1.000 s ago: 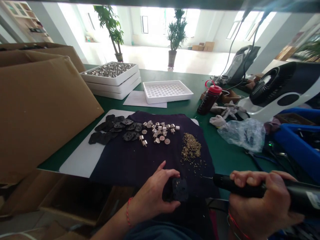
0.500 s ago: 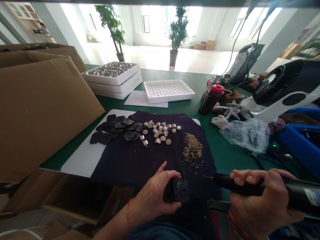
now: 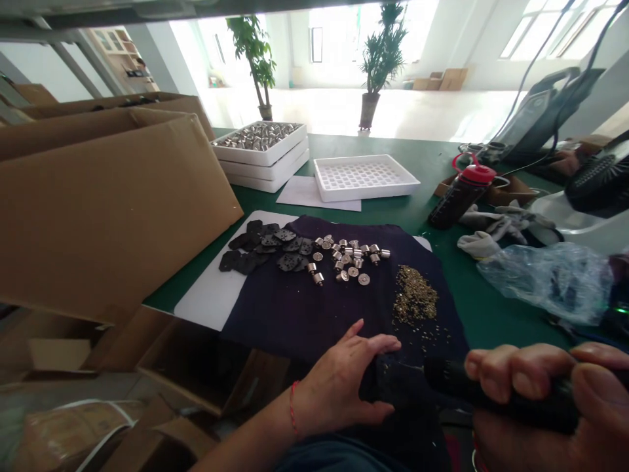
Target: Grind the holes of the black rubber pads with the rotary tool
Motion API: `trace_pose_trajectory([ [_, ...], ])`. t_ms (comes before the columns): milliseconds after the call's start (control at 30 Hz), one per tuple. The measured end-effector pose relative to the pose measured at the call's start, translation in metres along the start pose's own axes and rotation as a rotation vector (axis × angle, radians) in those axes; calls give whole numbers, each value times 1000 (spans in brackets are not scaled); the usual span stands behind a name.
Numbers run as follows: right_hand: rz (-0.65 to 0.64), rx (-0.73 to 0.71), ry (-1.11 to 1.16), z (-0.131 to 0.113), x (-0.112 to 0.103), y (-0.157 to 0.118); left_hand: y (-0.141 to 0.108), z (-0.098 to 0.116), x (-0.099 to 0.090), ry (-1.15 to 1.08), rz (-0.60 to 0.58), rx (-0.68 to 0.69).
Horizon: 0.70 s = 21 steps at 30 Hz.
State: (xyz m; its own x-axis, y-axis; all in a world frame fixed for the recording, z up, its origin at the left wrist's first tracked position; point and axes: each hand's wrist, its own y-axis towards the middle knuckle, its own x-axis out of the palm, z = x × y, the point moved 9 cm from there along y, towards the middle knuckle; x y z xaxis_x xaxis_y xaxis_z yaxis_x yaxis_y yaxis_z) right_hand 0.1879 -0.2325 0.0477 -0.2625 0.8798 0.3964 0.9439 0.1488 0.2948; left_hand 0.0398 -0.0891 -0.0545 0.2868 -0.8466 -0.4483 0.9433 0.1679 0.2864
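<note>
Cardboard box [image 3: 103, 210] leans beside the dark cloth [image 3: 295, 328] on the green workbench [image 3: 373, 147].

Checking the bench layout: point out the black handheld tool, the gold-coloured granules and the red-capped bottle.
black handheld tool [image 3: 445, 379], head view, on the barrel's front end
gold-coloured granules [image 3: 415, 295], head view, on the pile's middle
red-capped bottle [image 3: 459, 204], head view, on the dark body below the cap
</note>
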Motion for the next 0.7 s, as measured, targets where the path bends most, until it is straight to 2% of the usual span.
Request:
trace_pose_trajectory([
  [200,36,45,21,7,8,-2,-2,-4,4,-13,4,3],
  [500,41,56,11,9,7,-7,-2,1,0,-5,31,14],
  [700,-17,65,-14,8,28,-12,-3,2,-1,-18,63,29],
])
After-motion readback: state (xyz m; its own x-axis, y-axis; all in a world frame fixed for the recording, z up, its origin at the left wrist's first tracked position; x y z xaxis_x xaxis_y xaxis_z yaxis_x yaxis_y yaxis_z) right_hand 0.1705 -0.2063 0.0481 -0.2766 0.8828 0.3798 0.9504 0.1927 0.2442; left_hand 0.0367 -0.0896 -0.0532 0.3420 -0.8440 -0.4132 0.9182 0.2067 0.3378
